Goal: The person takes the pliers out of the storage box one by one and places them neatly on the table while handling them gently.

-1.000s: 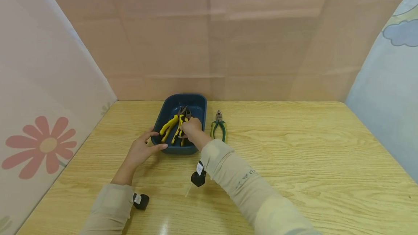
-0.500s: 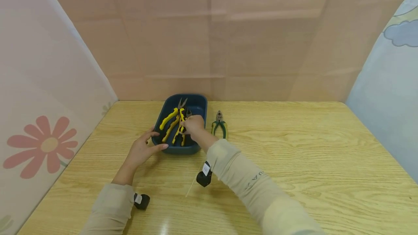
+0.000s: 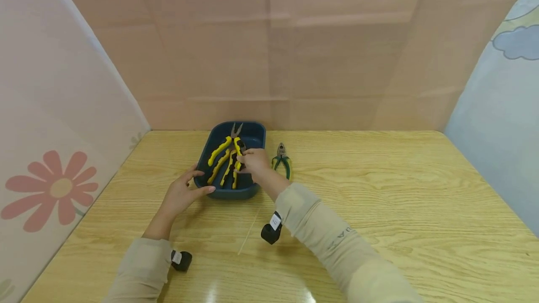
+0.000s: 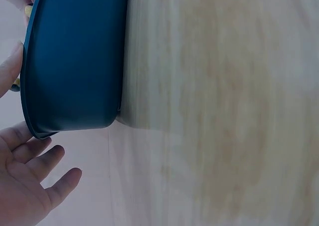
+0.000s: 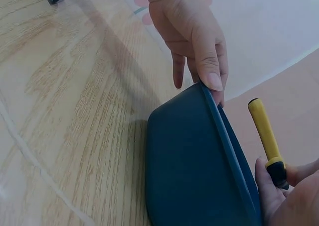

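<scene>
A dark blue tray (image 3: 233,194) holds several yellow-and-black-handled pliers (image 3: 219,168). At its near left corner my left hand (image 3: 183,195) pinches the rim between thumb and fingers; the right wrist view shows this left hand (image 5: 192,34) from the side. Over the tray, my right hand (image 3: 257,165) grips one handle of long-nose pliers (image 3: 220,150), their jaws spread and pointing to the back. In the right wrist view, a yellow handle (image 5: 264,128) sticks up beyond the tray rim. The right hand hides the tools beneath it.
Green-and-yellow-handled combination pliers (image 3: 281,151) lie on the wooden table (image 3: 379,200) just right of the tray. A thin pale strip (image 3: 249,232) hangs or lies near the right wrist camera (image 3: 271,233). A pinkish backdrop (image 3: 337,60) stands behind the table.
My right hand has shifted slightly right, and the long-nose pliers in it have moved toward the back, spread above the other pliers. The left hand stays at the tray corner.
</scene>
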Available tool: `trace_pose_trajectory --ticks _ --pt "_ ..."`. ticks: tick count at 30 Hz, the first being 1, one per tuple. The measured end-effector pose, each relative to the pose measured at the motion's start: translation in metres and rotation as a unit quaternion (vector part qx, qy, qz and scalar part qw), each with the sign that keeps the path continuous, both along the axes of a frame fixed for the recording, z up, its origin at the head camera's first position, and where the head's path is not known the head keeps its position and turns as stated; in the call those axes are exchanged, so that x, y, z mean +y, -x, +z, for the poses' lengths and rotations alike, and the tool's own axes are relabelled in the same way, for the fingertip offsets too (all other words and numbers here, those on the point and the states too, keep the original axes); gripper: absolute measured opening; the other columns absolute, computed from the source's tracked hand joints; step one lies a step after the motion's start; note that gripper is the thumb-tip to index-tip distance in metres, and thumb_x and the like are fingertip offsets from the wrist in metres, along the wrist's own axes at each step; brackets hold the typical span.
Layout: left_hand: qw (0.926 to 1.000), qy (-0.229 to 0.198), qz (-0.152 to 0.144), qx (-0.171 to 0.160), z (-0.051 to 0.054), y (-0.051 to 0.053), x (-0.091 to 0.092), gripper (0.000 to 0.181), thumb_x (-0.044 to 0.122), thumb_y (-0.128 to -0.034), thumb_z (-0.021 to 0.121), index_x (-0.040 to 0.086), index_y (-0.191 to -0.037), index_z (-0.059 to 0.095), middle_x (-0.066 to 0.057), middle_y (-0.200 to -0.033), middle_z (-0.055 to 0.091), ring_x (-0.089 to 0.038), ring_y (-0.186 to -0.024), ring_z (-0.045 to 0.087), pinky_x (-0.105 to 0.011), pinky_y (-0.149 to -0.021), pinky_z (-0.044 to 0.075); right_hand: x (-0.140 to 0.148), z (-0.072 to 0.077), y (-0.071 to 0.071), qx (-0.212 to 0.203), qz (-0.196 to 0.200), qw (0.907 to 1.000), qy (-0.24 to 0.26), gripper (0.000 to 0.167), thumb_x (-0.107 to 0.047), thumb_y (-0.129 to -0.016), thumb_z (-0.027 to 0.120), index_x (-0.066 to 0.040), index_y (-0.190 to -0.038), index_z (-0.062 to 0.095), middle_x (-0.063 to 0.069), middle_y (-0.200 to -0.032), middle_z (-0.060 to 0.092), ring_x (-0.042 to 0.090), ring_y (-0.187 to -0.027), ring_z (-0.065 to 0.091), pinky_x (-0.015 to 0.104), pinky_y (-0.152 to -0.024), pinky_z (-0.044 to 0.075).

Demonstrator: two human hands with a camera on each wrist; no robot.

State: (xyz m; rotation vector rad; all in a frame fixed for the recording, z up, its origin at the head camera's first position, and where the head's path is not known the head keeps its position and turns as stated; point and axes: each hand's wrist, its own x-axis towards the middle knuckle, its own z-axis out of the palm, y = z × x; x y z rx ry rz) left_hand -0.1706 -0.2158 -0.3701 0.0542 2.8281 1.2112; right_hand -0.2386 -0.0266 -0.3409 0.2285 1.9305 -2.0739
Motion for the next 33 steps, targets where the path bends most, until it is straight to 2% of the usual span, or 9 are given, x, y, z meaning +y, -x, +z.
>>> trace_pose_trajectory --ticks 3,8,11,15,21,28,33 --pt "1.0 -0.004 -0.001 -0.001 0.0 0.0 0.0 0.077 0.054 -0.0698 0.061 0.002 -0.124 0.041 -0.011 -0.142 0.014 -0.045 -0.118 0.025 -0.054 -0.087 0.032 0.004 0.001 -0.001 0.002 0.006 1.0 -0.004 0.037 0.003 -0.082 0.055 0.009 -0.118 0.046 0.021 -0.107 0.051 0.027 -0.069 0.056 0.035 -0.068 0.05" --pt "1.0 -0.003 0.001 -0.003 0.0 -0.001 0.001 0.077 0.054 -0.0694 0.061 0.004 -0.124 0.042 -0.01 -0.142 0.014 -0.045 -0.118 0.025 -0.054 -0.086 0.033 0.013 0.003 -0.002 0.001 0.019 0.9998 0.001 0.035 0.001 -0.084 0.053 0.009 -0.117 0.046 0.022 -0.109 0.049 0.036 -0.085 0.055 0.036 -0.073 0.048" --pt "1.0 -0.003 -0.002 0.0 0.0 0.0 0.0 0.078 0.055 -0.0689 0.061 0.004 -0.124 0.042 -0.01 -0.142 0.014 -0.045 -0.118 0.026 -0.054 -0.086 0.033 0.017 0.005 -0.003 0.009 0.021 0.9997 0.006 0.034 0.002 -0.084 0.052 0.009 -0.117 0.045 0.024 -0.11 0.049 0.034 -0.08 0.056 0.038 -0.074 0.048" --pt "1.0 0.0 -0.007 0.006 -0.001 0.0 0.0 0.076 0.054 -0.0698 0.061 0.004 -0.124 0.042 -0.011 -0.142 0.014 -0.047 -0.116 0.027 -0.054 -0.085 0.034 0.022 0.005 -0.004 0.013 0.012 0.9998 0.004 0.033 0.003 -0.083 0.053 0.009 -0.116 0.047 0.023 -0.107 0.052 0.028 -0.068 0.057 0.034 -0.069 0.05" --pt "0.9999 0.001 -0.01 0.007 -0.002 0.002 0.0 0.075 0.052 -0.0709 0.061 0.003 -0.124 0.042 -0.012 -0.142 0.014 -0.047 -0.116 0.027 -0.054 -0.086 0.034 0.031 0.003 -0.007 0.015 0.007 0.9999 0.001 0.034 0.003 -0.083 0.053 0.009 -0.116 0.048 0.022 -0.106 0.051 0.036 -0.082 0.057 0.029 -0.063 0.051" --pt "0.9999 -0.009 -0.01 0.005 -0.001 0.001 0.001 0.074 0.051 -0.0709 0.062 0.003 -0.124 0.042 -0.011 -0.142 0.014 -0.046 -0.117 0.026 -0.054 -0.087 0.033 0.042 0.002 -0.011 0.018 0.005 0.9998 0.0 0.034 0.002 -0.084 0.053 0.008 -0.117 0.048 0.022 -0.109 0.049 0.033 -0.079 0.059 0.032 -0.07 0.049" --pt "0.9999 -0.012 -0.01 0.008 -0.001 -0.002 0.0 0.073 0.049 -0.072 0.062 0.002 -0.124 0.042 -0.012 -0.142 0.014 -0.046 -0.117 0.026 -0.053 -0.088 0.032 0.049 0.0 -0.014 0.034 0.019 0.9992 0.008 0.034 0.003 -0.084 0.051 0.011 -0.117 0.045 0.024 -0.109 0.047 0.037 -0.086 0.055 0.034 -0.072 0.049"
